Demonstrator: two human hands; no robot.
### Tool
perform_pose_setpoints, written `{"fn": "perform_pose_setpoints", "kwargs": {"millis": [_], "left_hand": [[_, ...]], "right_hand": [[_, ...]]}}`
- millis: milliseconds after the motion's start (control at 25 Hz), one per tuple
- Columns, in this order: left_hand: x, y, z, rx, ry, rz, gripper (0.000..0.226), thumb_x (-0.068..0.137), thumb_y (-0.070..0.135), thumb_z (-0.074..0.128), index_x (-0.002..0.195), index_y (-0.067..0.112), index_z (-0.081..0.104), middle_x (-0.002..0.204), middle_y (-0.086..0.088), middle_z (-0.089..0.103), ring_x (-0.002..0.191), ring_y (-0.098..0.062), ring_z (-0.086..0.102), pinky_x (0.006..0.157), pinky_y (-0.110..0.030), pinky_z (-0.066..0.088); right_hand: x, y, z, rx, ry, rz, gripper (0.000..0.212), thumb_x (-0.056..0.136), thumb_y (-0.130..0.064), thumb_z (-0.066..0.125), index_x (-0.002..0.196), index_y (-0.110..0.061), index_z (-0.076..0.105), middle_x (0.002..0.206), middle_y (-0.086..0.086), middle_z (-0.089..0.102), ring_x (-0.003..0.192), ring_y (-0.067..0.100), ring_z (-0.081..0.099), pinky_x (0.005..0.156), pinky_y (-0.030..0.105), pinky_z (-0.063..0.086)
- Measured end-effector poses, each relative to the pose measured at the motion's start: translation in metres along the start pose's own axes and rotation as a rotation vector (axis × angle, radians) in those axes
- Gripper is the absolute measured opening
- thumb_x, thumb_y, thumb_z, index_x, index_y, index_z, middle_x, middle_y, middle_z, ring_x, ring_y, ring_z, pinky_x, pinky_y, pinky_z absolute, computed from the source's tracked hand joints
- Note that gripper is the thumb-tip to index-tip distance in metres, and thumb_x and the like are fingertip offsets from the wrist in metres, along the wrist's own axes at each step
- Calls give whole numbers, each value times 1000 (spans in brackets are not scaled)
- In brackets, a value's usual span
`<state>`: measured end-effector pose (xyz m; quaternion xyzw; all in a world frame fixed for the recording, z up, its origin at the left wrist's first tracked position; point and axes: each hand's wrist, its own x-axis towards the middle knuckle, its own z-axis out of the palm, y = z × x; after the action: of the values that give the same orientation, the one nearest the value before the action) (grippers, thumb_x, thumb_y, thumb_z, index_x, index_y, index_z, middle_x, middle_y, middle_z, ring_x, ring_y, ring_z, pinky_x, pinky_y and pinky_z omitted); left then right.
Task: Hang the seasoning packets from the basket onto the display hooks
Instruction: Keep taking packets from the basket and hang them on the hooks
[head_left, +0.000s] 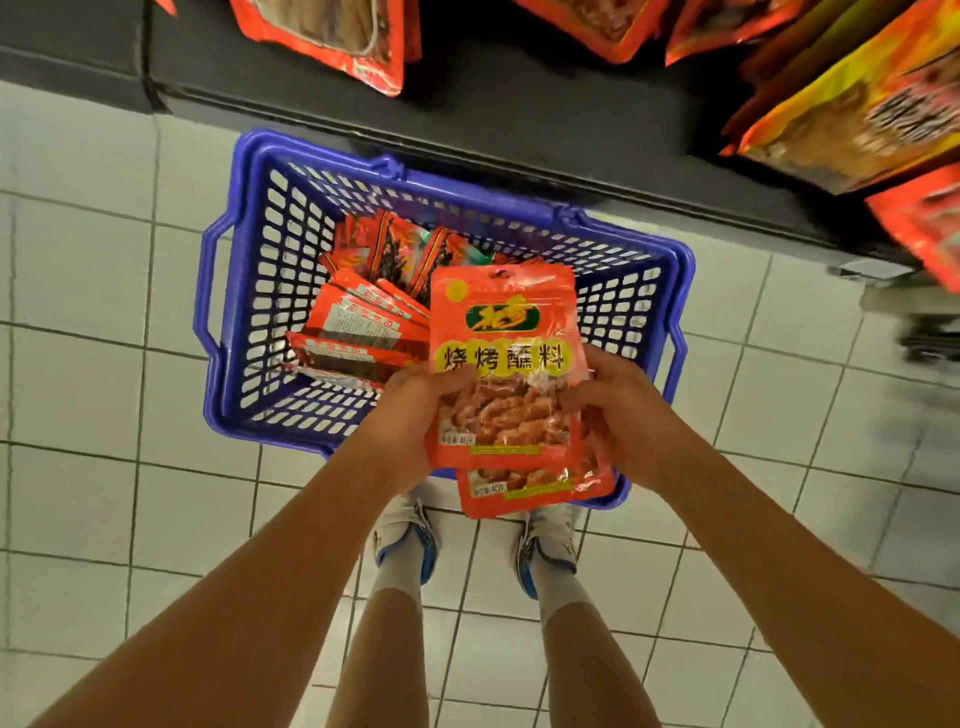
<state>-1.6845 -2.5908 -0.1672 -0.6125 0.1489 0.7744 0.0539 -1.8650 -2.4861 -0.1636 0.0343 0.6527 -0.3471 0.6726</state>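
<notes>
White floor tiles (78, 364) surround a blue basket (228, 291). Left hand (410, 415) and right hand (628, 421) clasp a stack of red seasoning packets (506, 332) by its side edges, above the basket's near rim. More packets (363, 317) lie inside; hanging packets (852, 104) crowd the upper right.

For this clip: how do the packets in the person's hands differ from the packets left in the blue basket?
The held packets are lifted above the blue basket, gripped by the left hand and right hand; the basket packets lie loose inside it.
The held packets face the camera front-on and upright; the basket packets lie tilted, several showing their printed backs.
The held packets are stacked neatly; the basket packets are jumbled.
Both are red-orange pouches.
</notes>
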Motion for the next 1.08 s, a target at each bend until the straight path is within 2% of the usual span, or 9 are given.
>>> {"fn": "perform_pose_setpoints", "kwargs": {"millis": [80,200,280,440,640,760,840,920,1080], "left_hand": [[-29,12,2,64,-5,95,29,93,11,66,122,6,65,118,-23,71,105,-43,70,92,-62,54],[-72,27,6,169,-14,195,31,90,2,68,120,-3,62,122,-36,62,106,-53,64,98,-68,46],[-115,41,14,153,-26,285,29,87,2,71,116,4,67,119,-30,67,106,-49,66,96,-64,51],[-223,79,35,37,-12,463,29,88,36,69,108,16,75,108,-23,74,96,-39,71,84,-56,58],[-397,147,64,-49,-42,788,19,98,17,56,106,11,72,97,-10,78,81,-21,76,73,-37,62],[-517,177,88,-8,-69,982,32,88,15,62,118,4,66,103,-12,77,87,-23,74,78,-38,62],[-585,193,102,11,-81,1104,41,81,18,67,120,5,65,104,-11,77,87,-23,75,72,-37,62],[-652,211,115,32,-79,1228,34,78,20,68,111,10,69,100,-10,78,84,-21,75,68,-33,60],[-759,247,134,58,-79,1437,22,75,18,77,97,16,76,95,-7,78,80,-19,75,71,-36,62]], "right_hand": [[-18,-16,8,1,-7,-67,33,89,-3,62,119,-14,69,117,17,73,111,42,68,100,62,51],[-49,-48,29,-30,52,-248,21,87,-21,72,108,-24,76,112,8,77,109,34,71,102,57,51],[-83,-77,46,-46,118,-350,14,84,-23,74,95,-30,79,103,3,79,102,29,73,98,54,54],[-175,-147,63,-37,207,-577,14,86,-12,74,88,-26,78,90,-4,78,85,14,71,82,42,60],[-331,-254,69,126,101,-746,13,81,-10,74,88,-19,78,91,5,77,86,31,67,83,51,53],[-440,-311,88,74,41,-922,23,75,-40,83,94,-27,80,102,7,78,100,35,71,94,58,55],[-505,-341,99,1,54,-1057,33,72,-54,81,96,-31,79,102,4,79,100,33,71,96,60,53],[-567,-375,104,0,58,-1176,27,71,-51,77,91,-33,80,93,-1,79,90,25,70,91,54,56],[-673,-443,118,13,64,-1398,10,73,-28,72,77,-33,80,76,-10,76,72,9,67,73,29,55]]}}
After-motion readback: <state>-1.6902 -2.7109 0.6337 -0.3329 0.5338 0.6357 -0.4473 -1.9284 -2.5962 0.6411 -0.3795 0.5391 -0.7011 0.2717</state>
